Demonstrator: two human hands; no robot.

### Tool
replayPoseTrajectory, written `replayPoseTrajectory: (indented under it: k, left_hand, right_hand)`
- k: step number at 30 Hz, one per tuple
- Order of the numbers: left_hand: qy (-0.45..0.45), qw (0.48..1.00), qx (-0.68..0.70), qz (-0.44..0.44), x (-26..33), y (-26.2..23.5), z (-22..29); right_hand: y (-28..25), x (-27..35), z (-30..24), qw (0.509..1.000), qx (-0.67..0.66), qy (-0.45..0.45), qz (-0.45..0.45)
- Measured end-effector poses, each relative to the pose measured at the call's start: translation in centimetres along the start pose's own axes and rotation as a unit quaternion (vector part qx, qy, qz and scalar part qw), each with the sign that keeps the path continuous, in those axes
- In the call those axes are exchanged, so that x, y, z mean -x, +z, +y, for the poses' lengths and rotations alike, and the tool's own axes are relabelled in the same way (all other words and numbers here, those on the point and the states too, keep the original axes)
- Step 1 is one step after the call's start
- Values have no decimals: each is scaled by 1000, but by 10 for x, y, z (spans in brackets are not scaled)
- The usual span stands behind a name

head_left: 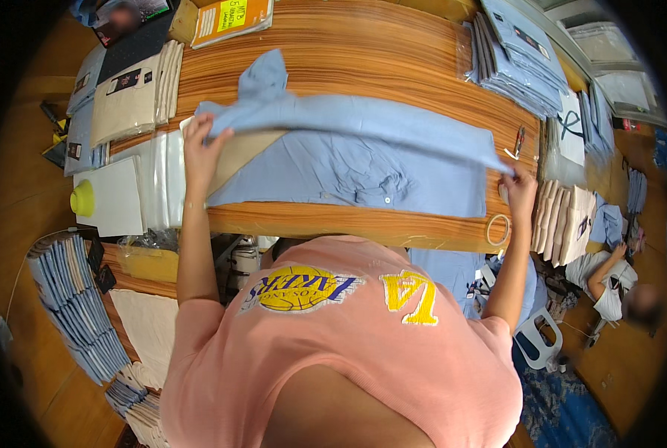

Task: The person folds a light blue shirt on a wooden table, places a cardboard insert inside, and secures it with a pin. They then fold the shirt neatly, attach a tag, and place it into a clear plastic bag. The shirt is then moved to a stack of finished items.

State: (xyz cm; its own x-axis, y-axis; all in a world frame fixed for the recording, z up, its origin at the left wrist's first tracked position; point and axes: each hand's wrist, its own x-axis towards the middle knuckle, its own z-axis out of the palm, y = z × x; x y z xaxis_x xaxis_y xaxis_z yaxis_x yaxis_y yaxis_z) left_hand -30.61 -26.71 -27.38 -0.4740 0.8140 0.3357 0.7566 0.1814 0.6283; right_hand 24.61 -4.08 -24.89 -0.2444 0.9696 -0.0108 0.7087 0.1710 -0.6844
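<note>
A: We have the light blue cotton shirt [348, 160] spread across the striped wooden table [363, 52], right in front of us. Our left hand [201, 143] pinches the folded-over edge near the collar end, and our right hand [519, 189] grips the other end by the table's right edge.

B: What can't we make out?

A: The tan cardboard sheet [245, 153] is mostly buried under the cloth; only a wedge shows by our left wrist. Our pink T-shirt [333, 336] blocks the near table edge and everything beneath it. The stack of bagged blue shirts [520, 56] runs out of view at the top right.

B: And room to move?

A: The far half of the table lies bare wood. To the left, the clear plastic bags [161, 179] sit just beside our left hand. The roll of clear tape [498, 230] rests at the near edge, just below our right hand.
</note>
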Motion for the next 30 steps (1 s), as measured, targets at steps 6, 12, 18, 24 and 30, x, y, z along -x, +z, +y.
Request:
replayPoseTrajectory:
  k: [6, 12, 18, 24, 30]
  left_hand:
    - [12, 995, -60, 73, 70, 24, 57]
    - [179, 938, -69, -287, 52, 75, 84]
    - [240, 939, -63, -237, 57, 67, 87]
    - [240, 948, -78, -192, 87, 64, 76]
    - [253, 939, -78, -219, 97, 65, 79]
  right_hand:
    - [35, 68, 48, 998, -25, 16, -63]
    - [20, 54, 33, 998, -2, -42, -44]
    - [16, 74, 44, 997, 18, -50, -59]
    - [19, 89, 37, 997, 55, -45, -41]
    - [38, 88, 47, 975, 183, -122, -42]
